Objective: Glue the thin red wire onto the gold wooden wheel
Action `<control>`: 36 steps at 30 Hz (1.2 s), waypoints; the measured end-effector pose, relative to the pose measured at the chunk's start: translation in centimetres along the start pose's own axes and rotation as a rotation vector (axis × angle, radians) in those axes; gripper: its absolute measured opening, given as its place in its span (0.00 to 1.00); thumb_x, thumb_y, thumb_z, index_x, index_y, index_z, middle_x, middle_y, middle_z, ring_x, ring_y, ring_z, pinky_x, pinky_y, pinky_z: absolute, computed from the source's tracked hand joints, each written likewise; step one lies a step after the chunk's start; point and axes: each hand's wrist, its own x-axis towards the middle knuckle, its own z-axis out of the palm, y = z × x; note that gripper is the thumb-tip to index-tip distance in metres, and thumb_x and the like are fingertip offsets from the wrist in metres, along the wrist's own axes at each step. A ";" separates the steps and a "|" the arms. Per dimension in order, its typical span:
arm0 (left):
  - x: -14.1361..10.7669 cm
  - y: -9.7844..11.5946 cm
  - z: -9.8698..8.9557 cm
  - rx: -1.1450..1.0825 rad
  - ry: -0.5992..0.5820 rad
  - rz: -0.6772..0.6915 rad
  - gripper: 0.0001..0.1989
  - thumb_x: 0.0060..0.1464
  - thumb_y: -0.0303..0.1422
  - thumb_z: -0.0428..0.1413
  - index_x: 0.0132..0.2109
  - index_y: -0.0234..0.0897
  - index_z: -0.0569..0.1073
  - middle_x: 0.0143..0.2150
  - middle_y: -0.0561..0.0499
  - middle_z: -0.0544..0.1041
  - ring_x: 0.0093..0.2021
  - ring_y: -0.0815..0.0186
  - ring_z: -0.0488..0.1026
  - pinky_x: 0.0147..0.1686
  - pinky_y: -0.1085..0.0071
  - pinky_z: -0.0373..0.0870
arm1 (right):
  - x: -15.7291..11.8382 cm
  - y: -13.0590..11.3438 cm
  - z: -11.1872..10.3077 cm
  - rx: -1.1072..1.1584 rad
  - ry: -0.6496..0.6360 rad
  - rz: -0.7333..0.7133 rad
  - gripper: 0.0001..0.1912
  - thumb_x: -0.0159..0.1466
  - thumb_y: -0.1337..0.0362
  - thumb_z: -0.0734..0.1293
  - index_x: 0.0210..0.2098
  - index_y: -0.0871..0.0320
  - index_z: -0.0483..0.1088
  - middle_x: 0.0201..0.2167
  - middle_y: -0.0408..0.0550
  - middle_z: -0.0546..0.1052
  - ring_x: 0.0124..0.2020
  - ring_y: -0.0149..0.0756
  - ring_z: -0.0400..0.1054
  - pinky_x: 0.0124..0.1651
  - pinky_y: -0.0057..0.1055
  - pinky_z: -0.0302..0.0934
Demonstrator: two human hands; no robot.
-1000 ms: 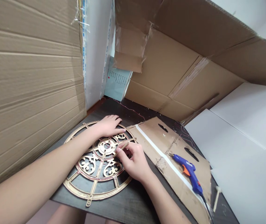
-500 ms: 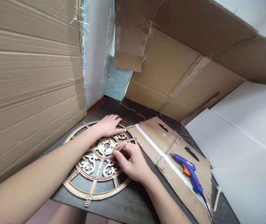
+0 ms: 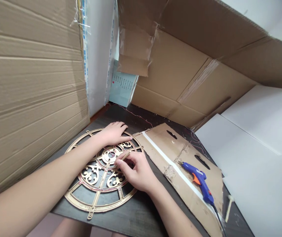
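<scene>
A round gold openwork frame [image 3: 95, 199] with scroll cut-outs lies flat on the dark table. Thin reddish wire [image 3: 98, 189] follows its inner ring. My left hand [image 3: 115, 133] rests on the far part of the frame, its fingers stretched out. Near the hub [image 3: 109, 154], my right hand [image 3: 137, 171] is closed in a pinch on a thin wooden stick [image 3: 125, 155]. The stick's lower end sits at the ring around the hub, partly hidden by the fingers; whether it touches the wire I cannot tell.
A blue glue gun [image 3: 199, 181] with an orange trigger lies on a flat cardboard piece [image 3: 160, 138] at the right. Beyond it is a small pale hammer-shaped tool [image 3: 229, 208]. Cardboard walls [image 3: 37, 75] enclose the table [image 3: 136, 214], and a light-blue booklet [image 3: 123, 87] stands at the back.
My right hand with the stick has shifted very slightly left along the inner ring. The whole view has moved a little; my left hand stays on the frame.
</scene>
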 end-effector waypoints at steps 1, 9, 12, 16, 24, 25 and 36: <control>0.0 0.0 0.0 0.000 0.001 0.002 0.40 0.59 0.59 0.44 0.65 0.32 0.66 0.67 0.36 0.65 0.65 0.46 0.63 0.63 0.53 0.59 | 0.0 0.0 0.0 0.041 -0.013 0.018 0.08 0.68 0.67 0.64 0.34 0.60 0.74 0.32 0.45 0.78 0.33 0.31 0.72 0.39 0.25 0.64; 0.0 -0.2 0.1 -0.025 0.015 0.021 0.40 0.58 0.59 0.43 0.64 0.32 0.67 0.65 0.35 0.67 0.64 0.46 0.64 0.62 0.52 0.60 | 0.1 0.1 -0.3 0.077 0.107 0.094 0.11 0.68 0.63 0.63 0.31 0.61 0.72 0.27 0.44 0.73 0.26 0.28 0.64 0.30 0.24 0.58; 0.0 -0.2 0.2 -0.034 0.020 0.019 0.40 0.58 0.59 0.44 0.64 0.33 0.67 0.65 0.35 0.67 0.64 0.46 0.64 0.62 0.52 0.59 | 0.1 0.3 -0.2 0.039 0.098 0.075 0.10 0.67 0.65 0.64 0.30 0.60 0.71 0.27 0.43 0.74 0.27 0.28 0.65 0.32 0.25 0.58; -0.1 -0.2 0.2 -0.037 0.021 0.026 0.40 0.59 0.59 0.44 0.64 0.32 0.68 0.66 0.34 0.66 0.65 0.45 0.63 0.63 0.52 0.59 | 0.1 0.3 -0.1 0.007 0.071 0.060 0.10 0.67 0.66 0.63 0.31 0.60 0.73 0.29 0.44 0.76 0.29 0.29 0.66 0.33 0.25 0.59; -0.1 -0.1 0.1 -0.026 0.012 0.019 0.39 0.59 0.57 0.46 0.65 0.31 0.66 0.66 0.34 0.66 0.64 0.46 0.63 0.63 0.52 0.59 | 0.0 -0.2 -0.3 -0.088 0.023 -0.027 0.08 0.68 0.68 0.64 0.33 0.59 0.73 0.31 0.44 0.78 0.35 0.32 0.71 0.42 0.27 0.62; -0.1 -0.1 0.1 -0.023 0.012 0.021 0.39 0.59 0.57 0.45 0.65 0.31 0.66 0.66 0.34 0.66 0.64 0.45 0.63 0.63 0.52 0.59 | 0.0 -0.2 -0.4 -0.092 0.019 -0.044 0.08 0.68 0.68 0.64 0.33 0.59 0.73 0.32 0.44 0.78 0.35 0.31 0.71 0.43 0.27 0.62; -0.1 -0.1 0.0 -0.034 0.024 0.019 0.40 0.59 0.59 0.44 0.64 0.32 0.67 0.67 0.34 0.65 0.65 0.45 0.63 0.63 0.51 0.59 | -0.1 -0.2 0.0 -0.024 -0.026 -0.099 0.08 0.69 0.68 0.63 0.33 0.59 0.72 0.34 0.45 0.78 0.38 0.31 0.71 0.46 0.27 0.63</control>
